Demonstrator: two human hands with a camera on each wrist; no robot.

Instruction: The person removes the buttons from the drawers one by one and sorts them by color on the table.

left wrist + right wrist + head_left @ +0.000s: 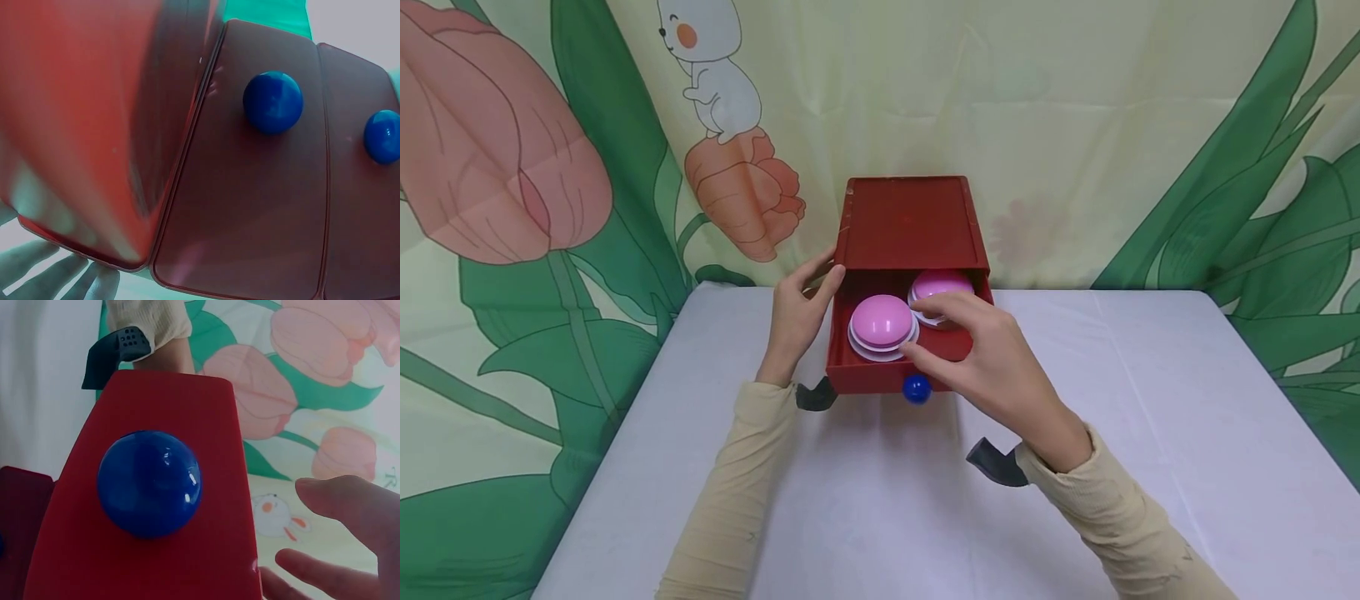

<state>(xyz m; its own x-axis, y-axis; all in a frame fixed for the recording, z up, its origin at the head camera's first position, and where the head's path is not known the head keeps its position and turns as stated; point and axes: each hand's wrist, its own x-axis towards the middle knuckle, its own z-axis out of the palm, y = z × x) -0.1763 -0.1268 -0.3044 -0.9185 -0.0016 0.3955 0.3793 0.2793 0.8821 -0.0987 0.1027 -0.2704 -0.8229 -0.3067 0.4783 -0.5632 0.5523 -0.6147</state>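
A red drawer cabinet (910,221) has its top drawer (865,380) pulled out, with a blue knob (917,389) on the front. Inside lie two pink domes on white round bases, a front one (882,321) and a back one (942,284) partly under the cabinet top. My right hand (1000,358) reaches over the drawer's right side, thumb and fingers spread apart, fingertips right at the front dome's edge. Against the cabinet's left side rests my left hand (797,308), its fingers (37,269) extended along the side. Both domes are hidden in the right wrist view.
Below the open drawer, the left wrist view has two closed drawer fronts with blue knobs, one upper (273,102) and one lower (384,137). A white cloth (1112,433) covers the table. Behind hangs a printed curtain (880,100) with tulips and a rabbit.
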